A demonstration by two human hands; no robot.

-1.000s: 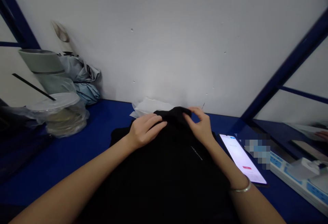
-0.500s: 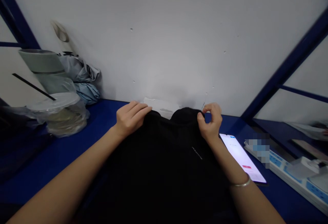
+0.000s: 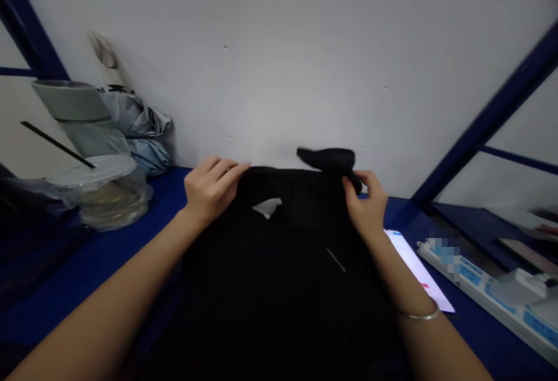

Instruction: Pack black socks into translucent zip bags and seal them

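Note:
A black garment (image 3: pixel 279 288) with a thin line of small white lettering at its right spreads across the blue desk in front of me. My left hand (image 3: pixel 213 189) grips its far edge at the left, fingers closed over the cloth. At the far right corner my right hand (image 3: pixel 367 202) pinches the same garment between thumb and fingers. A loose black flap (image 3: pixel 329 158) stands up above that hand and leans left. Near the top middle a small whitish patch (image 3: pixel 267 207) shows amid the black; what it is I cannot tell.
To the left stand a lidded cup (image 3: pixel 111 189) in a plastic bag with a black straw, a grey-green cylinder (image 3: pixel 74 105) and a folded umbrella (image 3: pixel 150 154). A lit phone (image 3: pixel 416 265) and a white power strip (image 3: pixel 479 285) lie on the right. A pale wall (image 3: pixel 279 67) rises behind.
Both hands have moved slightly apart, stretching the far edge straighter and higher. The flap at the right has risen. The white item behind the garment is now mostly covered.

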